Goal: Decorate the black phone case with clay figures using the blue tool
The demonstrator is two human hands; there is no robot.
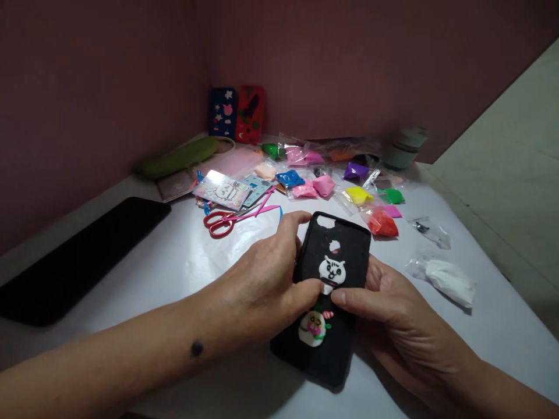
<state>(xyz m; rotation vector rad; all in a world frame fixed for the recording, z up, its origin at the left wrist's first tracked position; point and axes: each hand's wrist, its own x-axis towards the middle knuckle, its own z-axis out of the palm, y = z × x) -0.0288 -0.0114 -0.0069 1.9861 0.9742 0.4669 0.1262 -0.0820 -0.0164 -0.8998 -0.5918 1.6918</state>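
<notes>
A black phone case is tilted up between both hands, its camera cutout at the far end. My left hand grips its left edge, with the thumb tip on a white clay cat-like figure near the upper middle. From the right, my right hand holds the case, fingers behind it and the thumb at the lower right of that figure. Below sits a second white clay figure with pink, yellow and green details. The fingers behind the case are mostly hidden.
Several bags of coloured clay lie across the back. Red-handled scissors rest beside picture cards. A black mat is at left, a bag of white clay at right. Blue and red decorated cases lean on the wall.
</notes>
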